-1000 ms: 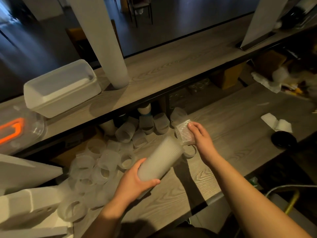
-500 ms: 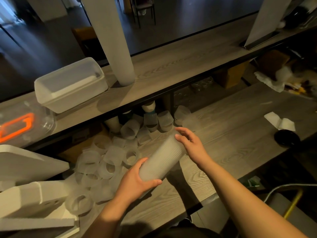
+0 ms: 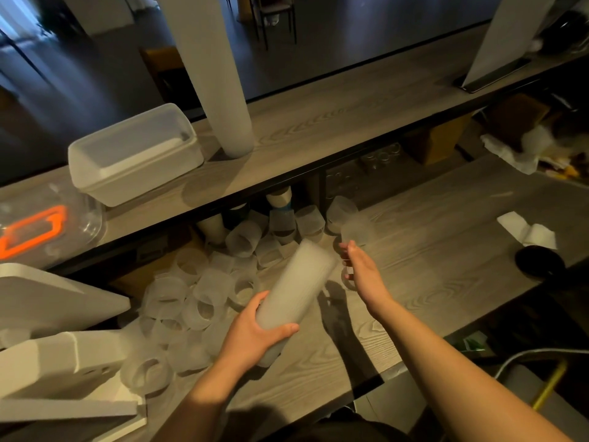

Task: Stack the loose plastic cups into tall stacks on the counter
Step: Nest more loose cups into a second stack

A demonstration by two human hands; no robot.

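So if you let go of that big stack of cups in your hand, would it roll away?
Probably, yes. The stack of cups is a long round tube held tilted by the left hand, so lying down it could roll. It looks thin and frosted, likely light. The nested cups might slide apart.

left hand (image 3: 255, 334) low and central, fingers and thumb curled round the lower end of a tilted stack of cups (image 3: 294, 293), thumb lying across the near side. left forearm bare, rising from the bottom edge. right hand (image 3: 361, 272) just beside the stack's upper end, fingers straight and together, palm turned toward the stack, gripping nothing. right forearm bare, stretched in from the lower right corner.
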